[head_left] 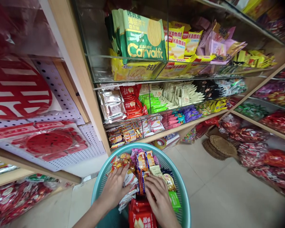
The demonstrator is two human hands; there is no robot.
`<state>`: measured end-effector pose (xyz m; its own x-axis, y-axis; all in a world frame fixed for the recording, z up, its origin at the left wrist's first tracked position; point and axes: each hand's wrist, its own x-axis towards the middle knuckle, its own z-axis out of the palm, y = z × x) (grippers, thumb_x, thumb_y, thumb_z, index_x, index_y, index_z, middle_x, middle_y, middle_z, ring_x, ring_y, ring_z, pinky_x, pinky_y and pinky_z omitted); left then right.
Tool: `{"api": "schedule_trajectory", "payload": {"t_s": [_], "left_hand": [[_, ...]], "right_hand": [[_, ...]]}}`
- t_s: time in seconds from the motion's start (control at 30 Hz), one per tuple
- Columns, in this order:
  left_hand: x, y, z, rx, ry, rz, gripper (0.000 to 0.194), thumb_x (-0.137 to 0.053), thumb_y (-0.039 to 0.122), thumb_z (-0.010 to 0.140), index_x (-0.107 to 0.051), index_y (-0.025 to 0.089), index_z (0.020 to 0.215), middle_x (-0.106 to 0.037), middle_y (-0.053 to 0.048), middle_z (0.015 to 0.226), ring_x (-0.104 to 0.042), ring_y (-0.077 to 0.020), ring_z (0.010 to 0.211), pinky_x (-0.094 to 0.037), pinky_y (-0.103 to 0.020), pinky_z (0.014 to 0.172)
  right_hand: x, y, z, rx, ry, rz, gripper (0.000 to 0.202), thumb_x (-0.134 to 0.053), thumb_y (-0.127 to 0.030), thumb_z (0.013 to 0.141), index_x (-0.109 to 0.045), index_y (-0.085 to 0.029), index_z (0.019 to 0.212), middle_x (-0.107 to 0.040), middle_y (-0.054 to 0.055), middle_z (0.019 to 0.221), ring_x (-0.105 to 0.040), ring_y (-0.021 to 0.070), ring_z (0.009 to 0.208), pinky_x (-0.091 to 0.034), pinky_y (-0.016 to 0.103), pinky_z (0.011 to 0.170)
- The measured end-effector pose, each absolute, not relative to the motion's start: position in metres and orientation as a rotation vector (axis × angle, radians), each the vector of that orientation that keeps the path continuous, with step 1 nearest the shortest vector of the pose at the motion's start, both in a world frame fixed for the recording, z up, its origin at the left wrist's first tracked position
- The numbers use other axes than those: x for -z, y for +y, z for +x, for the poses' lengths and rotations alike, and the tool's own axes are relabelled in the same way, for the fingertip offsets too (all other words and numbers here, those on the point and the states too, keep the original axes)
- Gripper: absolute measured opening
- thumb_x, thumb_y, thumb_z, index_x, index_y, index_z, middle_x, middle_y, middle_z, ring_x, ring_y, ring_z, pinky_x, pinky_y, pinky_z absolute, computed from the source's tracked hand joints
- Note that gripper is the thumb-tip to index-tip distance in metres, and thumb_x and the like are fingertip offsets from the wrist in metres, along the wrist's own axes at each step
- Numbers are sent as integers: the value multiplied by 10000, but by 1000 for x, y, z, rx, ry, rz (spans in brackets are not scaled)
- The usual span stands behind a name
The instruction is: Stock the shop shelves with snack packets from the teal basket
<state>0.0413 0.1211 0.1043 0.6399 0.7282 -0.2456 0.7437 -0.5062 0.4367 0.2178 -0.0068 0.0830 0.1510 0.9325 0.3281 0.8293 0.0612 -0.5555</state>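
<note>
A teal round basket (187,193) at the bottom centre holds wrapped snacks. My left hand (115,186) lies over its left part, fingers apart, touching white packets (130,180). On the right, my right hand (158,193) rests with bent fingers on orange-and-blue packets (142,161) and beside a cream packet (156,171); whether it grips one is hidden. Red packets (142,218) lie below, between the hands. A green packet (174,199) and a round gold-wrapped item (168,181) sit at the basket's right side.
Glass shelves ahead hold a green biscuit pack (144,38), yellow wafer packs (175,42) and small snacks. Red decorations (49,141) hang on a pegboard at left. Woven round trays (220,146) and red bags (275,158) are at right, beside the tiled floor (213,190).
</note>
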Motion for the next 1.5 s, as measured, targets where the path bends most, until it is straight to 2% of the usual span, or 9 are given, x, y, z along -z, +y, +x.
{"api": "schedule_trajectory", "payload": {"t_s": [0.17,0.37,0.5,0.67,0.87,0.97,1.2,1.37,1.5], "left_hand": [[-102,105,47,100,1175,2353,676,-490,304,811,-330,156,1451,-491,-137,1403,-416,-307,1312,-321,-454,1084],[-108,103,61,277,1256,2355,734,-512,275,777,-296,136,1465,-490,-155,1397,-409,-336,1310,-331,-471,1070],[-106,105,58,284,1219,2346,720,-505,271,803,-277,127,1470,-449,-153,1442,-381,-320,1334,-311,-462,1088],[-95,109,43,169,1035,2332,730,-503,215,788,-263,198,1478,-395,-103,1494,-316,-284,1384,-254,-467,1128],[-98,118,36,193,926,2205,759,-540,256,777,-253,240,1480,-309,-82,1546,-220,-308,1429,-176,-536,1152],[-93,120,35,147,904,2163,793,-574,246,760,-246,243,1481,-293,-90,1552,-216,-296,1432,-176,-515,1160],[-86,133,31,-131,852,2138,747,-590,344,811,-251,290,1474,-390,-72,1503,-339,-267,1377,-294,-467,1125],[-95,156,39,-244,927,2408,718,-570,244,812,-270,291,1463,-479,-60,1396,-410,-261,1272,-291,-469,1100],[-91,167,47,-199,927,2519,719,-552,176,787,-293,275,1451,-491,-64,1353,-404,-262,1232,-317,-434,1053]], "right_hand": [[-83,-3,217,-218,-1713,-1805,232,-503,-228,918,-636,-274,1103,-662,46,1177,-560,264,1154,-429,490,995],[-79,-7,218,-189,-1729,-1806,236,-497,-227,922,-630,-267,1113,-661,47,1179,-563,257,1154,-412,501,1018],[-77,-8,219,-169,-1727,-1790,233,-501,-216,920,-624,-259,1113,-658,48,1181,-563,253,1155,-424,492,1009],[-79,-8,218,-157,-1707,-1777,220,-515,-207,910,-625,-266,1091,-668,41,1152,-574,253,1135,-440,482,993],[-79,-9,217,-154,-1694,-1767,215,-516,-206,913,-626,-265,1088,-670,46,1143,-577,253,1125,-447,475,984],[-78,-8,218,-143,-1696,-1763,217,-520,-201,909,-628,-263,1087,-671,46,1143,-579,253,1123,-447,475,985],[-76,-9,220,-152,-1698,-1773,208,-520,-218,915,-630,-263,1086,-671,49,1146,-582,247,1121,-448,469,993],[-77,-9,219,-134,-1679,-1755,209,-529,-216,907,-642,-269,1075,-682,45,1122,-595,245,1107,-473,448,966],[-79,-9,219,-136,-1674,-1766,206,-529,-220,908,-637,-272,1076,-679,46,1121,-596,243,1099,-479,444,962]]}}
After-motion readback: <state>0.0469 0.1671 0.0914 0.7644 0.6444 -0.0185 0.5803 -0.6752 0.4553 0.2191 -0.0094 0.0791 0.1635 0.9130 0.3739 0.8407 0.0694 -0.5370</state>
